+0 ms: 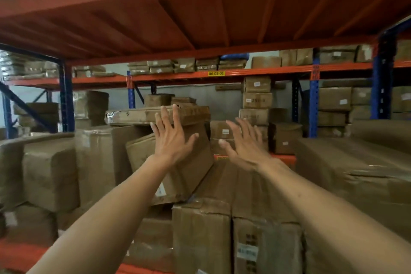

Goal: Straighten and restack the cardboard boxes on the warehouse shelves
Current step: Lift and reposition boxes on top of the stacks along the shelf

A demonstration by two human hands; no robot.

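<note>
**Leaning box under a flat carton: mind the overhang**

Take the tilted box (178, 162) as your landmark. It leans to the left at mid-shelf, its lower edge resting on the sealed cartons (222, 240) stacked below and in front of it, nearest to you. Those cartons are taped shut, so you cannot tell what they hold; the same goes for every box in view.

Your left hand (172, 138) is spread, fingers apart, in front of the upper face of the tilted box; whether the palm presses it or only hovers is not clear. Your right hand (243, 143) is open too, fingers splayed, just to the right of that box and gripping nothing.

Directly above the tilted box lies a flat carton (155, 114), its left end jutting over the tall wrapped boxes (100, 158) to the landmark's left. This looks like the main risk: if you push the tilted box upright quickly, the flat carton could slide off, probably toward you. A one-sided shove may also skid the tilted box's bottom edge off the cartons below.

Farther back, to the right of the landmark, small labelled boxes (256, 100) stand in a column on the next rack, well apart from your hands.
</note>
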